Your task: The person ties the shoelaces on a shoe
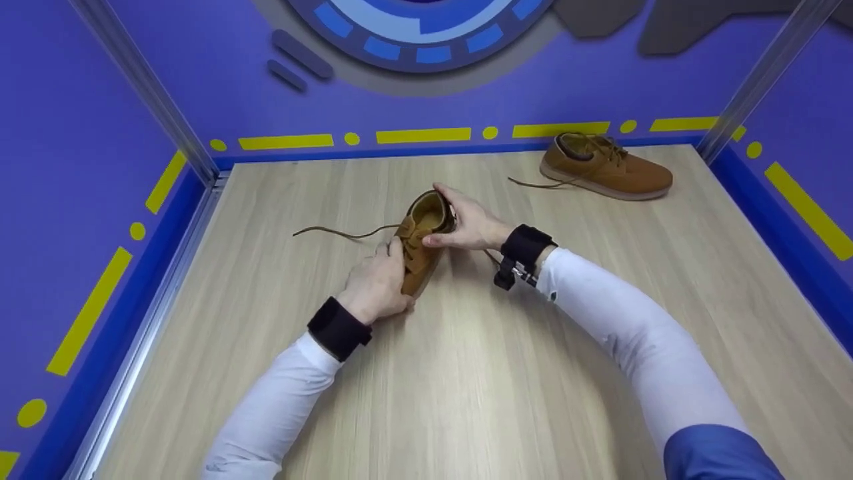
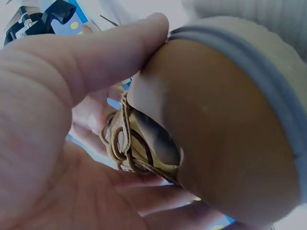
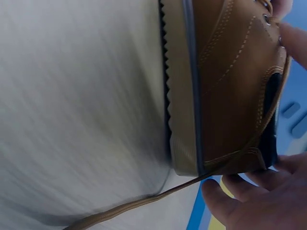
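Observation:
A brown lace-up shoe (image 1: pixel 420 270) is between both hands over the middle of the table, its toe toward me and its opening facing up. My left hand (image 1: pixel 374 283) grips its front part; in the left wrist view the thumb (image 2: pixel 120 52) lies by the sole edge and the fingers pass beneath the laces (image 2: pixel 125 143). At the heel, my right hand (image 1: pixel 472 223) holds the collar, fingers behind and thumb near the lacing. One loose lace end (image 1: pixel 326 231) trails left; another lace (image 3: pixel 144 201) hangs past the heel in the right wrist view. Whether the sole touches the table is unclear.
A matching brown shoe (image 1: pixel 626 175) rests at the table's back right, toe to the right, with a lace trailing left. Blue panels (image 1: pixel 426 113) wall the light wood table (image 1: pixel 493 373) at the back and sides. Black straps with cameras (image 1: pixel 526 247) circle the wrists.

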A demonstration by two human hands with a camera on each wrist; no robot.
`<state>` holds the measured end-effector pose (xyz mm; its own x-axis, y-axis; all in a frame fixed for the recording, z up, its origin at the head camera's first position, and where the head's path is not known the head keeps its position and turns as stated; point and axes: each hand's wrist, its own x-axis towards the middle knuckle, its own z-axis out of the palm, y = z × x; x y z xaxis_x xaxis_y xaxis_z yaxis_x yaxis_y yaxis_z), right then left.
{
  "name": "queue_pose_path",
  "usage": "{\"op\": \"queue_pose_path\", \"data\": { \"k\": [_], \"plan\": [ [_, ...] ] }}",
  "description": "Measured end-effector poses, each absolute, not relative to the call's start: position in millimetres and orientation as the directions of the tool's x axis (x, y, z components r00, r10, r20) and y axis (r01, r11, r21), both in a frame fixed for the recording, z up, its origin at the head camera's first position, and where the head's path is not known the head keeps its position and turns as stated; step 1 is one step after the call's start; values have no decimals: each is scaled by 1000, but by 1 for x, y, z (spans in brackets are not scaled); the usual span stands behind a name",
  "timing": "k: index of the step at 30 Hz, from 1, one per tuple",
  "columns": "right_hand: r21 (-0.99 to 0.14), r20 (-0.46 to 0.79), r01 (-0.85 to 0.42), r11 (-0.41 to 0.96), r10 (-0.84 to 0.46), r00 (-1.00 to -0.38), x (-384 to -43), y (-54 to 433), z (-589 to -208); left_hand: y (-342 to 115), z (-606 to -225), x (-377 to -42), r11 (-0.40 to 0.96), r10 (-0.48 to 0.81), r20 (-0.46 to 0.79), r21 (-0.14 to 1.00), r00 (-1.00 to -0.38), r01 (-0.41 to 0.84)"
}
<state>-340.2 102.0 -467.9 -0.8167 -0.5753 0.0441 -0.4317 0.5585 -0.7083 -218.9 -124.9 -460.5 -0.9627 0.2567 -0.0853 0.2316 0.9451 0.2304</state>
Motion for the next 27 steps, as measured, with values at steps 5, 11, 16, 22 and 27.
{"op": "queue_pose_path", "data": {
  "k": [5, 11, 16, 22, 27],
  "plan": [
    [-706, 53, -406, 580, -528, -847, -340, 106, -471, -131, -461, -224, 926, 304, -92, 263, -948, 271],
    [-700, 84, -403, 590, -492, -866, -337, 113, -473, -138, -462, -229, 908, 354, -112, 277, -929, 313],
    [-729, 95, -375, 572, -458, -884, -333, 120, -474, -141, -463, -235, 898, 371, -124, 300, -920, 321],
    [-717, 87, -344, 606, -412, -907, -328, 130, -472, -143, -466, -247, 905, 367, -107, 271, -924, 328],
    [-700, 80, -337, 630, -400, -913, -325, 139, -470, -143, -468, -258, 930, 331, -107, 207, -937, 305]
  ]
}}
